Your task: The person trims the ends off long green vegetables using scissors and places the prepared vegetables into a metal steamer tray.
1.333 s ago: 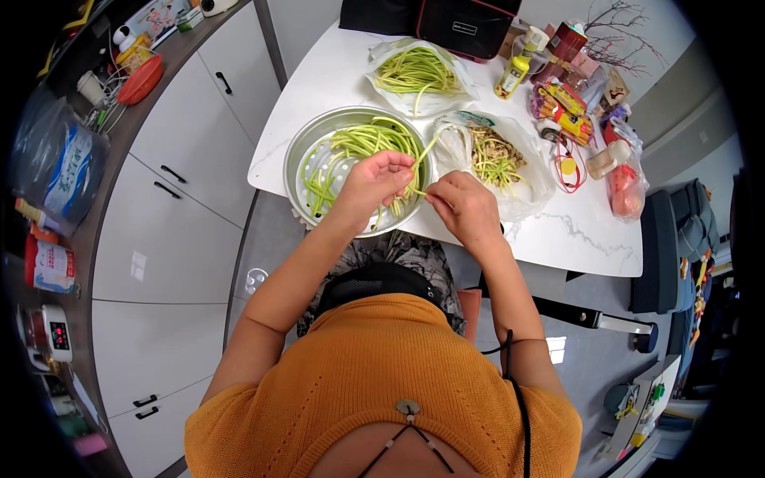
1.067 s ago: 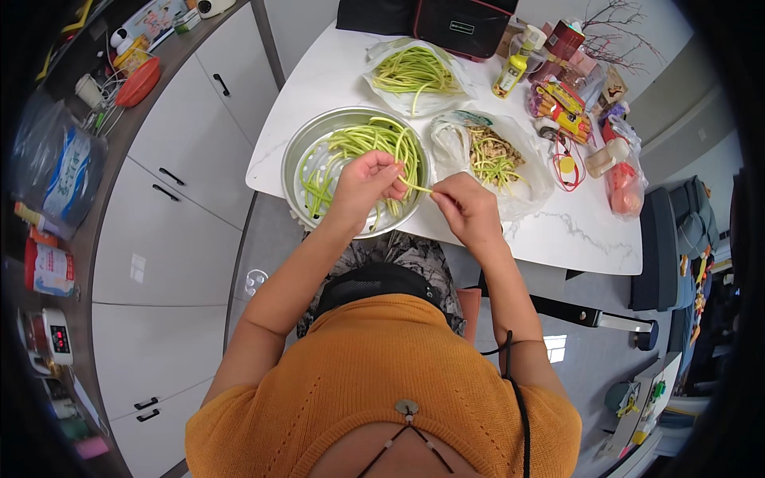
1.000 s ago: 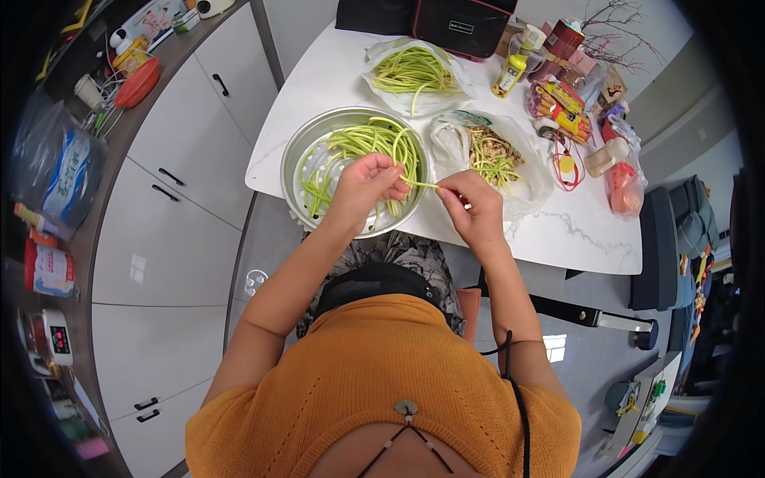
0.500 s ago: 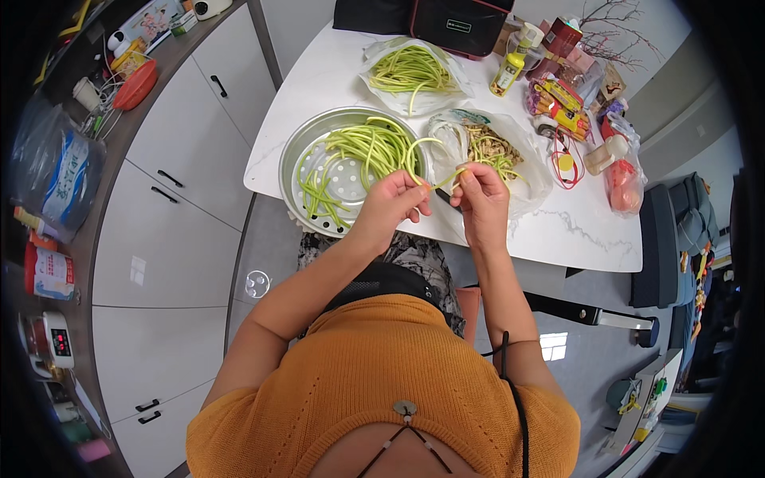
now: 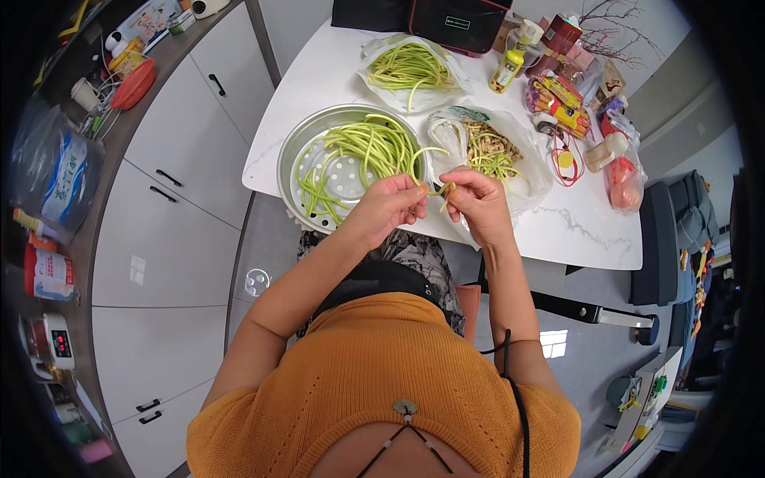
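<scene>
My left hand (image 5: 390,209) pinches a long green garlic scape (image 5: 433,150), one end of which arcs up past the fingers. Close by on the right, my right hand (image 5: 480,205) has its thumb and fingers closed on a thin, bent end of the scape. Both hands are over the table's near edge. Left of them stands a round metal steamer pan (image 5: 287,147) with a perforated bottom, holding long scapes and shorter cut pieces. Beyond the right hand lies an open plastic bag (image 5: 535,171) with brownish and green trimmings.
Another plastic bag (image 5: 373,89) of long scapes (image 5: 409,65) lies farther back on the white table (image 5: 590,239). A yellow bottle (image 5: 507,70), snack packets (image 5: 562,107) and a red-corded item (image 5: 566,162) stand at the right. A black case (image 5: 458,24) is at the back.
My right hand has moved slightly left and down, closer to my left hand. The scape's free end now reaches out flatter, and its thin end looks more bent between the hands.
</scene>
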### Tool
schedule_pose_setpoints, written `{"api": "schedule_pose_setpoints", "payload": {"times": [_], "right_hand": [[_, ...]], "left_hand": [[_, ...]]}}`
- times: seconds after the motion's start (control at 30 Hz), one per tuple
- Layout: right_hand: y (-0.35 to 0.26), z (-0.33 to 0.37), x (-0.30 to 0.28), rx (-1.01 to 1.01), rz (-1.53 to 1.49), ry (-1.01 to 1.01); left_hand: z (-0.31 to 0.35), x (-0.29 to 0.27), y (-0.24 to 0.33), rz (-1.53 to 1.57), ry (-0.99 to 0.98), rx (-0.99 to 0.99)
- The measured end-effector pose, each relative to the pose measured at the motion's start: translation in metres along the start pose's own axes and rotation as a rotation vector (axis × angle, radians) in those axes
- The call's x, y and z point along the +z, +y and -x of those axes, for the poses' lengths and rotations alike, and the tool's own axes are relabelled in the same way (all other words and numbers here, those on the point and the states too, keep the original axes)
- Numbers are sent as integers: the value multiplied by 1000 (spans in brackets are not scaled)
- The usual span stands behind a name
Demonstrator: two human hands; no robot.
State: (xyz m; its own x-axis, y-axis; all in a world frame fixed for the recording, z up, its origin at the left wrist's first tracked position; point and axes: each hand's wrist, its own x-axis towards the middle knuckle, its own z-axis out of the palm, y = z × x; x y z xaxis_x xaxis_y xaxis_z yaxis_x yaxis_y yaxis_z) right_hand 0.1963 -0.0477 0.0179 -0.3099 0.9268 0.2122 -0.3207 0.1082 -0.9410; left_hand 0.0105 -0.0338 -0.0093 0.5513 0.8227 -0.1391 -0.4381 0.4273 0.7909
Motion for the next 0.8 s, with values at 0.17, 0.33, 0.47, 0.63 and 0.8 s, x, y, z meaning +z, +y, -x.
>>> {"api": "schedule_pose_setpoints", "payload": {"times": [0.17,0.33,0.47,0.63,0.8], "right_hand": [[1,0,4,-77,125,76],[3,1,5,-127,195,153],[-1,2,5,-100,232,179],[0,1,-1,-95,404,209],[0,3,0,-166,761,275]], "left_hand": [[1,1,-1,-5,-25,-9],[1,1,-3,10,-25,-9],[1,0,-2,-31,49,90],[3,1,9,-109,135,183],[2,1,9,-102,129,225]]}}
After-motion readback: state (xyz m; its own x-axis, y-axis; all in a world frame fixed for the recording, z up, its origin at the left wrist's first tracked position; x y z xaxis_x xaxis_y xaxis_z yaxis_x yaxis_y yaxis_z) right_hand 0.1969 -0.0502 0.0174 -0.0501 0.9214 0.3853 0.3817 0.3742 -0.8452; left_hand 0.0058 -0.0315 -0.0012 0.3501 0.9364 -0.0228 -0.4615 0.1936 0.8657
